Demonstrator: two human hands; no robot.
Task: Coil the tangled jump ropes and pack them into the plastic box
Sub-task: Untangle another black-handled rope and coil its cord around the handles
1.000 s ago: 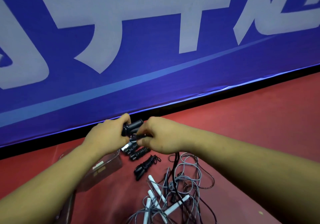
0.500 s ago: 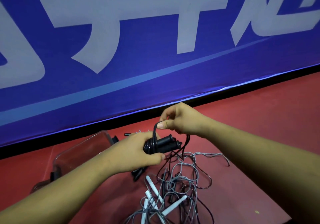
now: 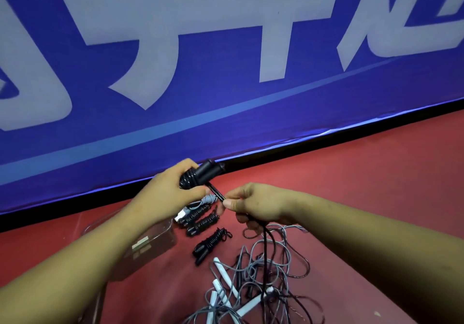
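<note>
My left hand [image 3: 165, 193] grips a pair of black jump-rope handles [image 3: 207, 172] with black cord wound round them, held up above the floor. My right hand [image 3: 253, 204] pinches the same black cord [image 3: 216, 193] just below the handles; the rest of the cord hangs down into a tangled pile of grey and black ropes with white handles [image 3: 251, 286]. A clear plastic box [image 3: 150, 243] sits on the floor under my left forearm. Several coiled ropes [image 3: 208, 242] lie beside the box.
A blue banner with large white characters [image 3: 226, 72] stands along the back, its black base meeting the red floor [image 3: 364, 173]. Open red floor lies to the right of the pile.
My left hand has lifted the black handles up and away from the pile. My right hand has come down and now pinches the cord right below them.
</note>
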